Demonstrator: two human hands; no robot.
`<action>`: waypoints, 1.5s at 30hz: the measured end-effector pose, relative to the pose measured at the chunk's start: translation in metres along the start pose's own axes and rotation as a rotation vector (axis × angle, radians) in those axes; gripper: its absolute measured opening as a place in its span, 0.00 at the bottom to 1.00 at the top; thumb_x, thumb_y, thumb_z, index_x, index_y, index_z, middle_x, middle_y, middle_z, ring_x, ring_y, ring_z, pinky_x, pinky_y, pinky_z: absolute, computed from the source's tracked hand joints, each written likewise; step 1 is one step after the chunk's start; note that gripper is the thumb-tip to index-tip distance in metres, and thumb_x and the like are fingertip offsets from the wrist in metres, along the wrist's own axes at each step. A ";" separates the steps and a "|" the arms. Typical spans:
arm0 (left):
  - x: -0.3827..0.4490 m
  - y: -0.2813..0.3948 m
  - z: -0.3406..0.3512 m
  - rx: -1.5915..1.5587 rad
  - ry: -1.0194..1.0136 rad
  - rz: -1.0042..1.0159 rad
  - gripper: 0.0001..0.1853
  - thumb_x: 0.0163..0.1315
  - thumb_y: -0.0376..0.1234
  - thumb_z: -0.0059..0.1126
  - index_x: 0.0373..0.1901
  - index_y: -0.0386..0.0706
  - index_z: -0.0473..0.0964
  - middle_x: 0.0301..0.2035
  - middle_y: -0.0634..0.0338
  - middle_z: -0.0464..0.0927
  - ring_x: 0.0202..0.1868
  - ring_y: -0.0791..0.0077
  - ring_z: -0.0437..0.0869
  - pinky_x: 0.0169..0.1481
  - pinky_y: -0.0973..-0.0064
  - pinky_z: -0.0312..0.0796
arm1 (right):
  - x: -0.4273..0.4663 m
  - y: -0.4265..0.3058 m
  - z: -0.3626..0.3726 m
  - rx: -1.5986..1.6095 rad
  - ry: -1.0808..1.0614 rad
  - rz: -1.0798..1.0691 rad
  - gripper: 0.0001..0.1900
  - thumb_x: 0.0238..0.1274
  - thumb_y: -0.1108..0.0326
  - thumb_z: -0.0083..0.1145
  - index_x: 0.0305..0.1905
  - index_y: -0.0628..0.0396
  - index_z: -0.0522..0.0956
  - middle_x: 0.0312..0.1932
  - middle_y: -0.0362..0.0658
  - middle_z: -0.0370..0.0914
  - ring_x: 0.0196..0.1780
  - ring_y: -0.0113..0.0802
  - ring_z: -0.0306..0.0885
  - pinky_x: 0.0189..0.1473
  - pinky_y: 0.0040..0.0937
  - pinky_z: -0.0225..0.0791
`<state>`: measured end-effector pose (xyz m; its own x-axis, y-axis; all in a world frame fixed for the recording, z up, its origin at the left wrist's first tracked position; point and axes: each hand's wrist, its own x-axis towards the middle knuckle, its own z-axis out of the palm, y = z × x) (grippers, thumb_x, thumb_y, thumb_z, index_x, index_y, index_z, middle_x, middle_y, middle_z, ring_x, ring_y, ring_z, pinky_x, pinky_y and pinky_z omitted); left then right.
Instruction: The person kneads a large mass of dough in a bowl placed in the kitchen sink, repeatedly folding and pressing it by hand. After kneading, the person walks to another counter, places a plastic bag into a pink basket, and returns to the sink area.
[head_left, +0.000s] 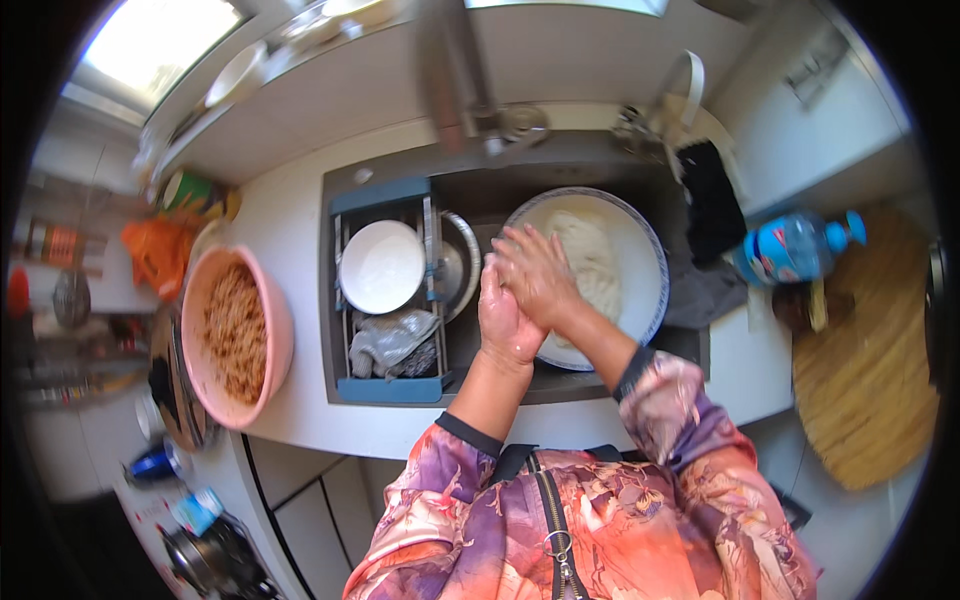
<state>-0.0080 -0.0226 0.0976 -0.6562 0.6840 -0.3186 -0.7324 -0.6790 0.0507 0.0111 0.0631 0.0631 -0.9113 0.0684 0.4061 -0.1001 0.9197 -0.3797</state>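
Note:
My left hand and my right hand are pressed together over the sink, palm against palm, and look wet. Nothing shows between them. Under and beside them, to the right, stands a large white basin with a blue patterned rim. A pale, soft mass like dough lies in it, partly hidden by my right hand and forearm. Left of my hands, a metal bowl sits in the sink, partly under a rack.
The sink rack holds a white bowl and a crumpled plastic bag. A pink basin of brownish food stands left on the counter. The faucet is behind; a blue pump bottle and a wooden board are right.

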 end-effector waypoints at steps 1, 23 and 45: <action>-0.002 -0.008 0.008 0.053 -0.032 -0.119 0.23 0.69 0.44 0.48 0.59 0.39 0.67 0.56 0.51 0.74 0.64 0.58 0.69 0.71 0.62 0.60 | -0.004 0.012 -0.004 0.049 -0.055 0.130 0.15 0.65 0.61 0.49 0.50 0.58 0.77 0.57 0.52 0.73 0.66 0.54 0.63 0.65 0.43 0.60; 0.087 -0.045 -0.085 0.818 0.429 -0.034 0.09 0.66 0.35 0.49 0.28 0.43 0.72 0.26 0.60 0.75 0.30 0.69 0.77 0.37 0.65 0.72 | -0.067 0.046 0.009 0.481 0.199 0.351 0.08 0.60 0.73 0.50 0.42 0.60 0.78 0.40 0.54 0.78 0.46 0.55 0.76 0.48 0.44 0.72; 0.131 -0.048 -0.127 2.411 -0.009 -0.495 0.26 0.41 0.45 0.73 0.43 0.44 0.80 0.40 0.48 0.84 0.46 0.51 0.83 0.52 0.60 0.74 | -0.058 0.152 0.074 0.221 -0.774 0.996 0.13 0.54 0.65 0.53 0.38 0.56 0.85 0.40 0.54 0.83 0.45 0.50 0.83 0.47 0.45 0.74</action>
<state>-0.0356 0.0663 -0.0671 -0.4483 0.6324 -0.6318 0.3785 0.7745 0.5068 0.0192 0.1704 -0.0802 -0.6165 0.3769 -0.6913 0.7605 0.5124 -0.3988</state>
